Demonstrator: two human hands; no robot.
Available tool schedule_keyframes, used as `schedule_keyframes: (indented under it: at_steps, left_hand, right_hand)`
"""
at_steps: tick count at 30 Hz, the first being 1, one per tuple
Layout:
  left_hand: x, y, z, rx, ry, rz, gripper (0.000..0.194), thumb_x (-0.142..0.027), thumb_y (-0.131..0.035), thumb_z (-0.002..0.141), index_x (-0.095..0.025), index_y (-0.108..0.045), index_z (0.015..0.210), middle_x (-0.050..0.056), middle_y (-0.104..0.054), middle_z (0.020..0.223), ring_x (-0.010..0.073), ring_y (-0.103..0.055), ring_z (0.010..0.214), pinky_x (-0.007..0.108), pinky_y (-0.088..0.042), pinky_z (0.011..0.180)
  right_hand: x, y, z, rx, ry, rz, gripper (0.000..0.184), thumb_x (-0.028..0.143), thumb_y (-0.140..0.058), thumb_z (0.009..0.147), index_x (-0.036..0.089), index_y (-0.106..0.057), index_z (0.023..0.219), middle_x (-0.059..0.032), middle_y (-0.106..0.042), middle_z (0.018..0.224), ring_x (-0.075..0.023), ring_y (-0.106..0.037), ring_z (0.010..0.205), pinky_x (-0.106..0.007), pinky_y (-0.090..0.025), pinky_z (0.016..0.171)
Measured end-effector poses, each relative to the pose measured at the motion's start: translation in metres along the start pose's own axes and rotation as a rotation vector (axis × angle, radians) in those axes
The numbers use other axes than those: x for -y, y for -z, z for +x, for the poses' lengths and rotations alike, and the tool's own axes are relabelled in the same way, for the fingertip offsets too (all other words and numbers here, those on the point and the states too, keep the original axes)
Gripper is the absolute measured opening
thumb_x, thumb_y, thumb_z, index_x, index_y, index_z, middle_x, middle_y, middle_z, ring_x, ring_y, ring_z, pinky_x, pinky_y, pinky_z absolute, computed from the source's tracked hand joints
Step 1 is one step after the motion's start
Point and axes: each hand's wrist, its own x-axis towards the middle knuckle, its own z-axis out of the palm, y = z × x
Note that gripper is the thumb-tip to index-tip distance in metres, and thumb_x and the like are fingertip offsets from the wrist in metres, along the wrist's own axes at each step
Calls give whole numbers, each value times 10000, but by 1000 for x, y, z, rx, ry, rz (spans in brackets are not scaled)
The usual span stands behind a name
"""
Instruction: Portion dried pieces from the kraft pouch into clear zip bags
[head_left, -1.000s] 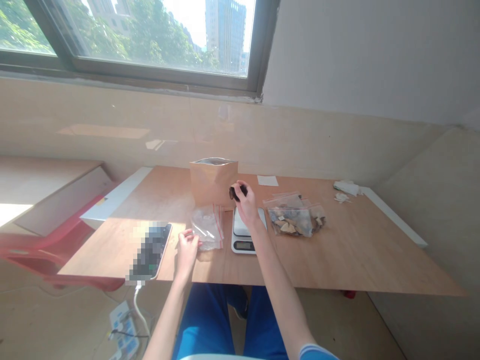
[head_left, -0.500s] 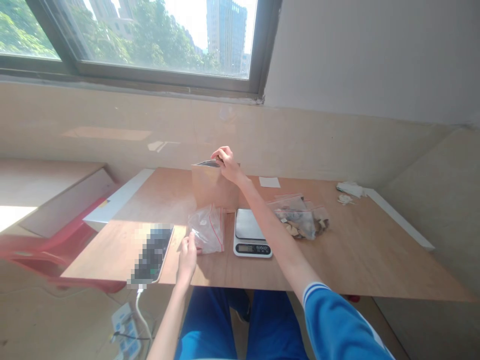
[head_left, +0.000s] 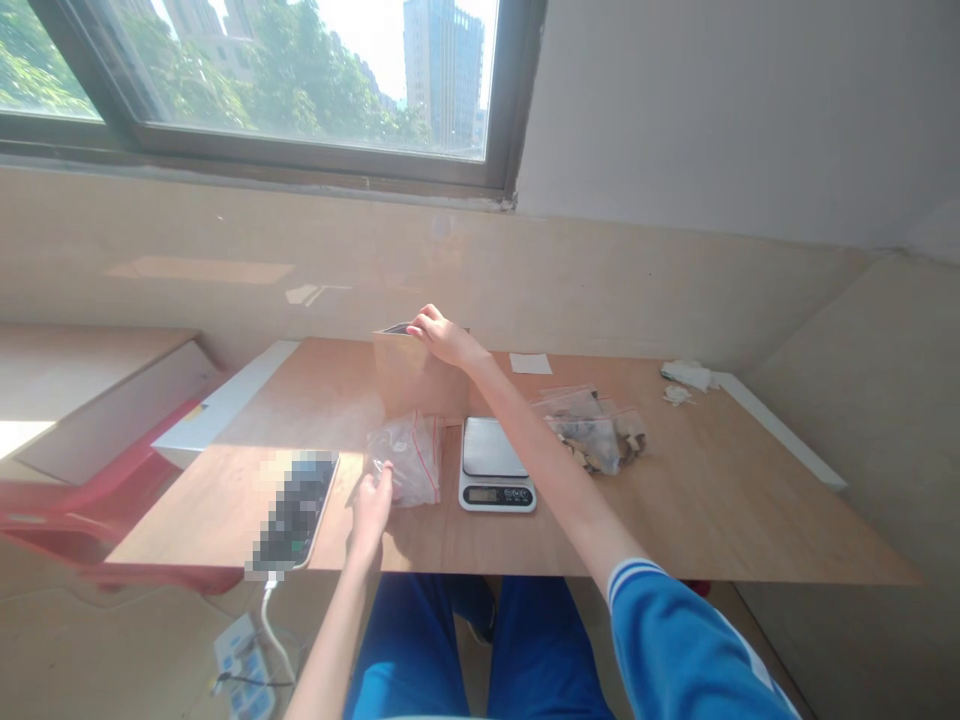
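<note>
A brown kraft paper bag (head_left: 418,375) stands upright at the back of the table, its mouth open and its lining dark. Over that mouth is my right hand (head_left: 444,338), fingers curled together at the rim; whatever they grip is hidden. My left hand (head_left: 373,500) pinches the lower left side of a clear zip bag (head_left: 409,460) with a red seal line, which rests in front of the paper bag and looks nearly flat. Just right of the zip bag sits a white kitchen scale (head_left: 495,450) with a bare metal plate, partly covered by my right forearm.
Right of the scale lie several zip bags (head_left: 592,430) with brown pieces in them. A white paper (head_left: 530,364) is at the back, and crumpled tissues (head_left: 686,376) lie far right. A phone (head_left: 296,510) with a white cable occupies the left front edge.
My right hand has dipped slightly at the paper bag's mouth, its fingers now closer to the opening. My left hand keeps hold of the zip bag. The view has shifted a little to the right.
</note>
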Motion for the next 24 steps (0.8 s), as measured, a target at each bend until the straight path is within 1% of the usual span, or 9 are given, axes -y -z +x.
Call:
schedule_keyframes:
  at_steps: [2, 3, 5, 8, 11, 14, 19, 21, 24]
  left_hand:
    - [-3, 1, 0, 15, -23, -11, 432, -607, -470, 694, -195, -493, 566, 38, -551, 506, 211, -560, 533, 356, -453, 590]
    - [-5, 2, -1, 21, -42, -25, 418, -592, -471, 697, -189, -507, 593, 34, -561, 532, 205, -564, 554, 344, -452, 595]
    - [-10, 3, -5, 12, -92, -67, 383, -556, -477, 709, -179, -536, 670, 29, -586, 606, 196, -575, 618, 323, -452, 625]
    - [-21, 4, -16, 10, -175, -142, 346, -507, -503, 719, -173, -546, 799, 20, -590, 663, 192, -579, 677, 312, -449, 663]
    - [-33, 2, -28, 71, -237, -217, 338, -483, -525, 728, -182, -521, 883, 13, -584, 718, 179, -574, 702, 297, -448, 672]
    - [-42, 0, -36, 64, -246, -316, 302, -487, -526, 745, -203, -476, 835, -13, -538, 700, 140, -532, 656, 257, -438, 644]
    - [-45, 2, -39, 28, -228, -418, 353, -553, -457, 778, -209, -401, 721, -41, -421, 609, 104, -429, 537, 226, -399, 537]
    - [-43, 3, -35, -45, -212, -442, 362, -554, -449, 781, -200, -422, 712, -30, -440, 638, 105, -455, 576, 221, -410, 566]
    - [-38, 3, -28, -181, -194, -501, 365, -550, -442, 785, -191, -449, 718, -24, -454, 664, 103, -463, 604, 212, -411, 574]
  right_hand:
    - [9, 3, -5, 75, 21, -162, 44, 217, -548, 830, 182, -570, 844, -70, -557, 987, -194, -493, 927, -330, -369, 844]
    - [15, 4, -11, 59, 12, -222, 84, 217, -530, 839, 180, -561, 907, -89, -543, 1051, -213, -476, 980, -359, -349, 877]
    - [29, 2, -29, -75, -53, -250, 146, 226, -485, 859, 190, -538, 990, -97, -521, 1115, -229, -448, 1036, -394, -315, 916]
    - [44, -12, -71, -195, -267, -126, 191, 321, -420, 884, 202, -540, 974, -75, -550, 1009, -217, -476, 988, -385, -337, 893]
    - [43, -30, -115, -82, -490, 67, 343, 416, -559, 779, 178, -524, 1024, -82, -564, 995, -219, -506, 957, -369, -373, 857]
    - [32, -40, -144, -19, -671, 230, 270, 387, -594, 745, 191, -565, 929, -30, -598, 835, -185, -541, 856, -342, -388, 818]
    - [18, -37, -152, 1, -673, 581, 232, 408, -614, 713, 183, -567, 686, 9, -588, 679, -141, -550, 688, -279, -413, 681]
    - [16, -36, -150, -80, -678, 716, 244, 419, -597, 723, 182, -554, 678, 17, -573, 625, -125, -532, 603, -260, -419, 610]
    - [19, -39, -150, -288, -627, 704, 253, 437, -596, 726, 190, -554, 684, 16, -562, 621, -121, -529, 600, -250, -432, 606]
